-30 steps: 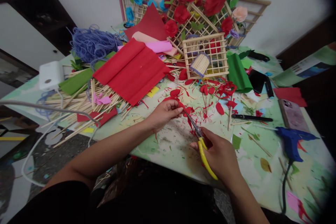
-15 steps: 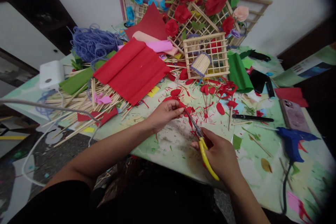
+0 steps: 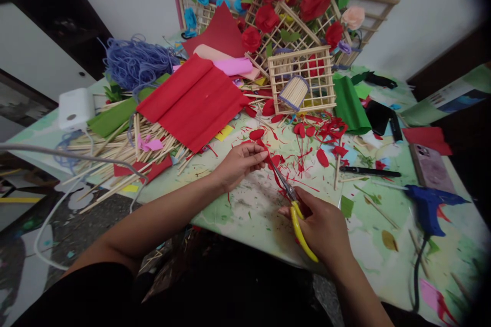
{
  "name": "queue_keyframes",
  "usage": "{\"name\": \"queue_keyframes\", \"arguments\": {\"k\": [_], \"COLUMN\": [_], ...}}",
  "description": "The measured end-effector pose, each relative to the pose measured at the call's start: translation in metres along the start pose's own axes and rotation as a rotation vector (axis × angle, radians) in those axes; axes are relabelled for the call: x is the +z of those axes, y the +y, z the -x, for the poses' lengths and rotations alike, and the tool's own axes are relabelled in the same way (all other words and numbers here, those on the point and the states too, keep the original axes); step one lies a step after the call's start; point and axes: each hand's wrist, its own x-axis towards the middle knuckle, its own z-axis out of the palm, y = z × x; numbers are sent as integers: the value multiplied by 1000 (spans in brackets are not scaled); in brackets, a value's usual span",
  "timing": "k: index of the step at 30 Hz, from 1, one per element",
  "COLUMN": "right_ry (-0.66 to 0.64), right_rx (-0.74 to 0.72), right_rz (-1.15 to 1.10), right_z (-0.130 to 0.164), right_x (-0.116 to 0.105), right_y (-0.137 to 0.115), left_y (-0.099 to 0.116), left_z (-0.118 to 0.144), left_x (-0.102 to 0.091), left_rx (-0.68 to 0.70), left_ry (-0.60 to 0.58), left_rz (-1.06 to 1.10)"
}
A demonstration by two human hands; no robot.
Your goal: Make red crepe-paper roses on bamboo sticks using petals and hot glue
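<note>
The right hand (image 3: 324, 227) is clamped on the yellow-handled scissors (image 3: 293, 209), whose blades reach up to a red paper scrap (image 3: 268, 157) pinched in the left hand (image 3: 240, 161) just above the bench (image 3: 249, 209). To cut cleanly, the left hand would best keep the scrap taut and turn it into the blades. The right would then make short snips, clear of the left fingertips (image 3: 264, 152).

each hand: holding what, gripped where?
Right hand: scissors, by the yellow handles. Left hand: small red paper piece, pinched at its edge between the fingertips, at the blades.
</note>
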Motion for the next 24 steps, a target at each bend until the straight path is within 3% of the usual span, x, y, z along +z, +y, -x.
{"name": "queue_keyframes", "arguments": {"k": [24], "right_ry": [-11], "right_rx": [38], "right_rz": [-8], "right_z": [-4], "right_x": [0], "right_y": [-4], "left_y": [-7], "left_z": [-3], "left_x": [-2], "left_rx": [53], "left_ry": [20], "left_rz": [5]}}
